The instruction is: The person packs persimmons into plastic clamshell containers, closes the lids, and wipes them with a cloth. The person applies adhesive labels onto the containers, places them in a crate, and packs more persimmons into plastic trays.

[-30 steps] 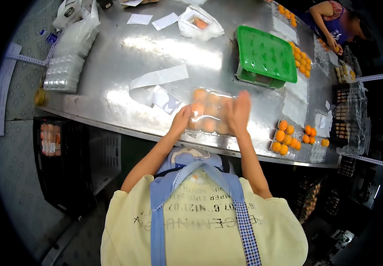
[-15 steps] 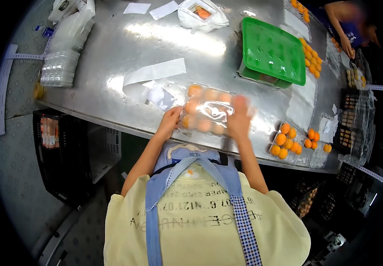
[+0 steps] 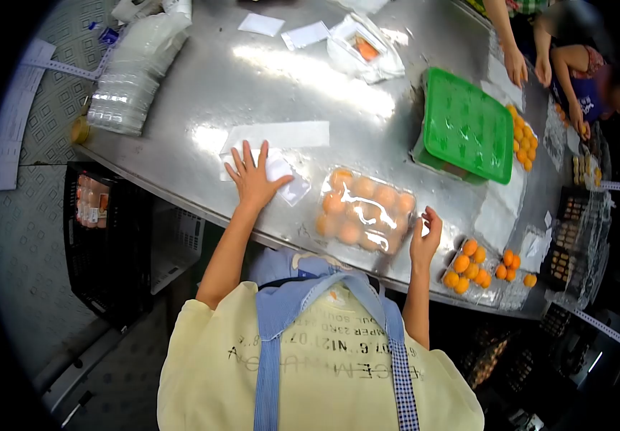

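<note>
My left hand [image 3: 255, 179] lies with fingers spread over a white label sheet [image 3: 288, 188] and beside a long white paper strip [image 3: 288, 134]. A closed clear plastic pack [image 3: 364, 210] of round orange, apricot-like fruits lies flat on the metal table in front of me. Just off the pack's right edge is my right hand [image 3: 426, 237], its fingers loosely bent and apart, with nothing visible in it. Right of that hand, a clear tray [image 3: 469, 266] holds several more orange fruits.
A green-lidded container [image 3: 468, 126] stands at the right on the metal table [image 3: 181, 122]. Stacked clear plastic trays [image 3: 134, 79] lie far left. Below the left edge is a black crate [image 3: 105, 244] with a filled pack. Other people's hands [image 3: 517, 66] are at the far right.
Both hands have come off the fruit pack. My left hand has moved up and left onto the papers with fingers spread; the right has drawn back to the right. The view has shifted.
</note>
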Motion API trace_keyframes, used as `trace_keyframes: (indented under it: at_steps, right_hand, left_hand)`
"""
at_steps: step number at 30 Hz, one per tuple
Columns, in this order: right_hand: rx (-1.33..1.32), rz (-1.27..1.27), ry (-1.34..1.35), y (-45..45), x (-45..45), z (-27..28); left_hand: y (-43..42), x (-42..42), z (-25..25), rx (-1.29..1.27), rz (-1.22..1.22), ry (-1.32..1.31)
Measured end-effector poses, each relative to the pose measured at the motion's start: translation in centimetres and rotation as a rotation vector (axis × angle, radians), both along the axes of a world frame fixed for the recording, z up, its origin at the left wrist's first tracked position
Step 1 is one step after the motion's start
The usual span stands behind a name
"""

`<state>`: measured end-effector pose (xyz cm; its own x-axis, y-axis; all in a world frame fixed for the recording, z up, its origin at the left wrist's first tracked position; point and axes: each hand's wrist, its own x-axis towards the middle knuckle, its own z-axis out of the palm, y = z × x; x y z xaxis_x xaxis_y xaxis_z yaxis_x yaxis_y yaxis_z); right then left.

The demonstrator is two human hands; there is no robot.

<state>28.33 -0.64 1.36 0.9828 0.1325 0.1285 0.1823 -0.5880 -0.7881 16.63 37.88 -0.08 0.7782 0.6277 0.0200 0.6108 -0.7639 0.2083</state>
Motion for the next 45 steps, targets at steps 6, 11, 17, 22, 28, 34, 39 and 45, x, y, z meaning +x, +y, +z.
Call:
trace_keyframes:
  at_steps: [6, 11, 17, 22, 28, 34, 39, 45]
  right_hand:
    - [0.079, 0.110, 0.068, 6.9, 0.4, 3.5]
    - [0.100, 0.320, -0.056, 12.3, 1.1, 5.0]
    - [0.114, 0.483, -0.151, 19.3, 6.6, 10.0]
    - [0.027, 0.516, -0.296, 27.0, 17.8, 13.6]
    - [-0.184, 0.500, -0.388, 37.6, 35.9, 13.7]
    - [-0.292, 0.414, -0.281, 47.9, 51.0, 12.2]
    - [-0.392, 0.338, -0.271, 55.2, 60.0, 7.0]
    - [-0.450, 0.311, -0.384, 61.3, 67.4, -0.8]
  left_hand:
    - [4.0, -0.3, -4.1, -0.238, -0.117, -0.272]
    - [5.0, 2.3, -2.3, -0.258, 0.120, -0.433]
    - [10.0, 5.7, 1.3, -0.046, 0.084, -0.384]
    - [15.5, 10.1, 0.3, -0.034, 0.060, -0.588]
    - [23.0, 16.6, -1.7, -0.028, -0.066, -0.627]
    - [27.3, 22.6, -2.8, -0.023, -0.204, -0.560]
    - [31.0, 28.4, -3.7, -0.006, -0.410, -0.520]
    - [31.1, 30.9, -3.9, -0.045, -0.513, -0.456]
